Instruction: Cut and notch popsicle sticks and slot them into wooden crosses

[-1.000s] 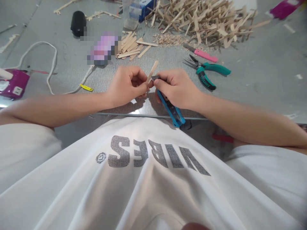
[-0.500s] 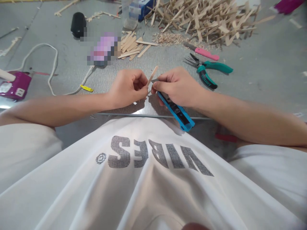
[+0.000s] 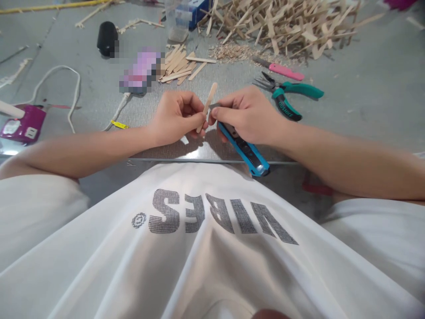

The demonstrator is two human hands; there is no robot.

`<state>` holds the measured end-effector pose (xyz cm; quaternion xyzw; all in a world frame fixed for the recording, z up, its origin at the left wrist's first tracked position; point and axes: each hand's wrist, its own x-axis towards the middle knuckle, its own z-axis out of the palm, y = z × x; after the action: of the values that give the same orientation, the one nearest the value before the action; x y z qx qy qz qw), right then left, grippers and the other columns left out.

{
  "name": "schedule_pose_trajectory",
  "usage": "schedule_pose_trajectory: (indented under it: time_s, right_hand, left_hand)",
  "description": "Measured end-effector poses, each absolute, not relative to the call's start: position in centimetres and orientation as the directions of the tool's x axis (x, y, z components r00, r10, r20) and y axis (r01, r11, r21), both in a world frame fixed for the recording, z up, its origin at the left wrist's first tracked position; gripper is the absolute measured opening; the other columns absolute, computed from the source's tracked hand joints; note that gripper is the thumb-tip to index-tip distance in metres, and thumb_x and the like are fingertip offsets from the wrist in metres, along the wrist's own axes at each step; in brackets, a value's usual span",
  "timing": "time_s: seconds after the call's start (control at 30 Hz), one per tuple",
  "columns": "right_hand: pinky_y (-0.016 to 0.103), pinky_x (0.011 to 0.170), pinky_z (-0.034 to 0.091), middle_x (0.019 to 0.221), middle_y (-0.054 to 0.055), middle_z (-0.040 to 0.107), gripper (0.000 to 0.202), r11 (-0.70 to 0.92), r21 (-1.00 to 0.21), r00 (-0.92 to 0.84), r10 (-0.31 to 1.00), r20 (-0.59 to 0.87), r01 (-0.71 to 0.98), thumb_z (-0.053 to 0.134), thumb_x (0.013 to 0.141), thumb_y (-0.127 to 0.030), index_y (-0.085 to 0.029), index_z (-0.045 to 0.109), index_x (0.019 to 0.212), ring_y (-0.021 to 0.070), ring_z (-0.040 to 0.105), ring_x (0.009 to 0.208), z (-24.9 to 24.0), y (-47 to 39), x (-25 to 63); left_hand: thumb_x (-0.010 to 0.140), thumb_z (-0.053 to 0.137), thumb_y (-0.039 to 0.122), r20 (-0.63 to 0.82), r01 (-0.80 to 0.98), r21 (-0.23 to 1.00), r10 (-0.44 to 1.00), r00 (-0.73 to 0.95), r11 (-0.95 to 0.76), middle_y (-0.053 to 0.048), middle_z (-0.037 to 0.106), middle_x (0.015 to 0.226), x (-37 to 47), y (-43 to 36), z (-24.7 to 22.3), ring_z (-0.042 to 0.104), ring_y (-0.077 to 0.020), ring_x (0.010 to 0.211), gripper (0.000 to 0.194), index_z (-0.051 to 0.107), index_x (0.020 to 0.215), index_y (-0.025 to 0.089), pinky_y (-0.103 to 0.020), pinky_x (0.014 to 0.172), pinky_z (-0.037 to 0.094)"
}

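Between thumb and fingers of my left hand (image 3: 179, 117) is a wooden craft stick (image 3: 211, 95), tilted with its rounded end up and to the right. My right hand (image 3: 250, 115) is closed around a blue and black utility knife (image 3: 247, 153), whose handle points down and right past the table's front edge. The knife's grey blade sticks out beside my right thumb, close to the stick; whether it touches the wood I cannot tell. Both hands are just above the near edge of the table, almost meeting.
Ahead lie a small pile of craft sticks (image 3: 177, 64), wood shavings (image 3: 232, 52) and a big heap of sticks (image 3: 282, 24). To the right are green-handled pliers (image 3: 300, 91) and a pink-handled knife (image 3: 286, 71). A phone (image 3: 141, 73) with a white cable and a purple box (image 3: 25, 124) lie left.
The craft stick has turned in my left hand and shows its broad face, standing a little higher. My right hand and the utility knife have shifted only slightly.
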<state>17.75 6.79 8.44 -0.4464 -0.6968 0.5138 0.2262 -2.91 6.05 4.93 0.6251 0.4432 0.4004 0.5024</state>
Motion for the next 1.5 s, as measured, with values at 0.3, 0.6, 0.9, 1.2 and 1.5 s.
schedule_pose_trajectory:
  time_s: [0.3, 0.6, 0.9, 1.2, 1.5]
  right_hand:
    - [0.023, 0.049, 0.039, 0.061, -0.001, 0.070, 0.034, 0.139, -0.900, -0.537, 0.835, -0.117, 0.413, 0.071, 0.106, -0.048, -0.023, 0.078, 0.085, 0.0089, 0.070, 0.056, 7.3, 7.8, 18.6]
    - [0.021, 0.051, 0.047, 0.063, -0.001, 0.070, 0.034, 0.146, -0.905, -0.545, 0.832, -0.106, 0.399, 0.073, 0.108, -0.044, -0.021, 0.077, 0.083, 0.0098, 0.071, 0.058, 7.7, 7.5, 18.4]
    - [0.020, 0.047, 0.049, 0.061, -0.002, 0.070, 0.036, 0.236, -0.924, -0.608, 0.794, 0.004, 0.302, 0.078, 0.106, -0.054, -0.022, 0.081, 0.091, 0.0079, 0.066, 0.050, 6.1, 8.6, 19.0]
    - [0.026, 0.047, 0.045, 0.053, 0.000, 0.064, 0.033, 0.239, -0.920, -0.582, 0.813, 0.015, 0.310, 0.074, 0.107, -0.040, -0.024, 0.076, 0.079, 0.0095, 0.063, 0.049, 5.8, 8.5, 18.5]
    - [0.027, 0.050, 0.044, 0.062, 0.001, 0.068, 0.029, 0.243, -0.909, -0.561, 0.828, 0.013, 0.338, 0.065, 0.110, -0.029, -0.021, 0.071, 0.082, 0.0119, 0.059, 0.052, 6.5, 7.2, 18.1]
  left_hand:
    - [0.093, 0.087, 0.018, 0.031, 0.093, 0.994, 0.946, 0.322, -0.064, 0.000, 0.075, 0.071, -3.4, 6.4, 5.0, 0.078, -0.0157, 0.061, 0.028, 0.063, 0.079, 0.019, -0.024, 0.054, 0.063]
    - [0.089, 0.087, 0.016, 0.020, 0.043, 0.998, 0.926, 0.377, -0.039, 0.002, 0.076, 0.070, -4.0, 7.3, 4.5, 0.079, -0.0157, 0.060, 0.026, 0.063, 0.079, 0.018, -0.022, 0.053, 0.061]
    - [0.094, 0.087, 0.017, 0.099, 0.046, 0.992, 0.948, 0.301, -0.118, 0.001, 0.075, 0.070, -3.4, 6.4, 4.7, 0.076, -0.0125, 0.059, 0.028, 0.063, 0.081, 0.018, -0.022, 0.054, 0.059]
    - [0.086, 0.099, 0.052, 0.102, 0.119, 0.983, 0.954, 0.281, -0.140, 0.001, 0.077, 0.072, -3.4, 6.3, 4.3, 0.076, -0.0112, 0.062, 0.049, 0.063, 0.082, 0.019, -0.022, 0.054, 0.055]
    - [0.094, 0.091, 0.023, 0.138, 0.012, 0.988, 0.923, 0.359, -0.152, -0.001, 0.079, 0.074, -3.8, 6.9, 4.1, 0.076, -0.0146, 0.062, 0.030, 0.065, 0.081, 0.020, -0.027, 0.051, 0.059]
